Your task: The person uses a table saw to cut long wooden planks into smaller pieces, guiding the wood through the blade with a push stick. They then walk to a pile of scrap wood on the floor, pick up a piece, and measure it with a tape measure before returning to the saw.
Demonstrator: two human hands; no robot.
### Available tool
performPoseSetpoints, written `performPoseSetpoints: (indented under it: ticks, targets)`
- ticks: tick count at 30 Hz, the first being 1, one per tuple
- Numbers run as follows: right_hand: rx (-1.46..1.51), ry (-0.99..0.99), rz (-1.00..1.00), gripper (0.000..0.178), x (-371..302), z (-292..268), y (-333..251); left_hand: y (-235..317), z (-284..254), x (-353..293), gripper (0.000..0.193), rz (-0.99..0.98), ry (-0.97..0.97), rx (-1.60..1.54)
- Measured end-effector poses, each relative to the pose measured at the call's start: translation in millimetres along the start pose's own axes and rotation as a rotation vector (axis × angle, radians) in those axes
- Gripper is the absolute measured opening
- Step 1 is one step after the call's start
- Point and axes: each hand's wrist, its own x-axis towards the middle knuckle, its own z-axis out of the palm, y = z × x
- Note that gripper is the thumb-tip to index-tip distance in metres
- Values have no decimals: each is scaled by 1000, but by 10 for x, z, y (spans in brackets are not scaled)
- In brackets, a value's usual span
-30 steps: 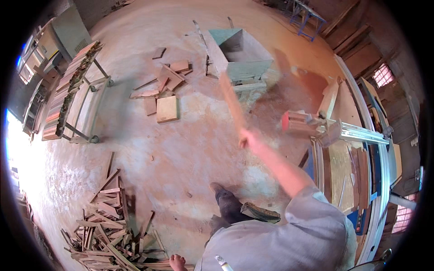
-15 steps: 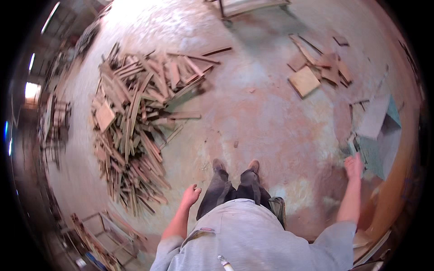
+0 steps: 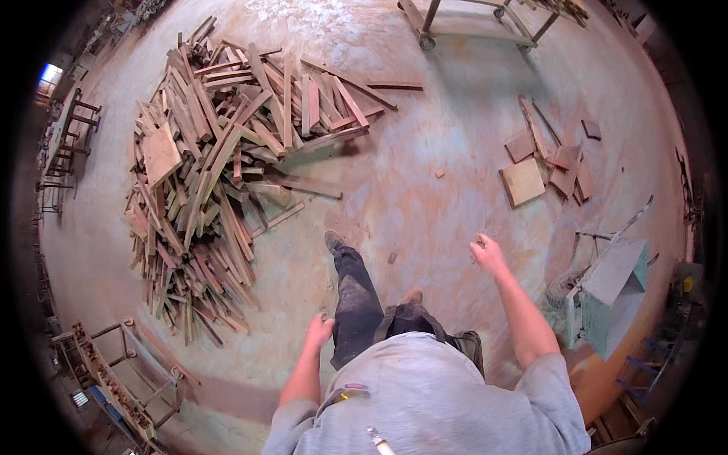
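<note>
My left hand [image 3: 320, 331] hangs beside my left thigh, its fingers curled in, and I see nothing in it. My right hand [image 3: 487, 254] is held out over the floor ahead of my right side, fingers loosely closed with nothing visible in them. Neither hand touches anything. My left leg is stepping forward. Ahead to the left lies a large heap of wood offcuts [image 3: 220, 163], mostly narrow sticks. A few square wood pieces [image 3: 523, 182] and slats lie on the floor ahead to the right.
A grey and teal metal box [image 3: 607, 296] stands at my right. A wheeled cart frame [image 3: 474, 34] is at the far edge. At lower left there is a metal rack [image 3: 114, 364]. Small scraps such as a wood chip [image 3: 392, 258] dot the floor.
My right hand has moved from beside the teal metal box to the left and forward. My left foot has stepped forward. The view has turned, so the box and rack sit differently.
</note>
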Motion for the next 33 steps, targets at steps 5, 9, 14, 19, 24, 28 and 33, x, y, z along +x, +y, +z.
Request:
performPoseSetpoints:
  ticks: [5, 9, 14, 19, 24, 28, 33]
  targets:
    - [-137, -170, 320, 42, 286, 580, -203, 754, -662, 594, 68, -10, -26, 185]
    - [-331, -321, 501, 41, 562, 1185, -633, 1231, -1084, 961, 71, 61, -207, 301]
    - [-430, -424, 195, 44, 1521, 2033, -1590, 1299, -1030, 1270, 63, 127, -294, 364]
    - [-587, -469, -119, 44, 2861, 2851, -2300, 1598, -1150, 1448, 58, 92, -296, 342]
    - [-728, -596, -51, 46, 4752, 3945, -2313, 1827, -923, 1780, 70, -149, -127, -23]
    - [-810, -539, -148, 55, 5974, 4891, -2639, 2425, -652, 2109, 91, -503, -27, 8]
    - [-536, -422, -53, 81, 7009, 5691, -2514, 2718, -440, 2499, 94, -653, -35, 59]
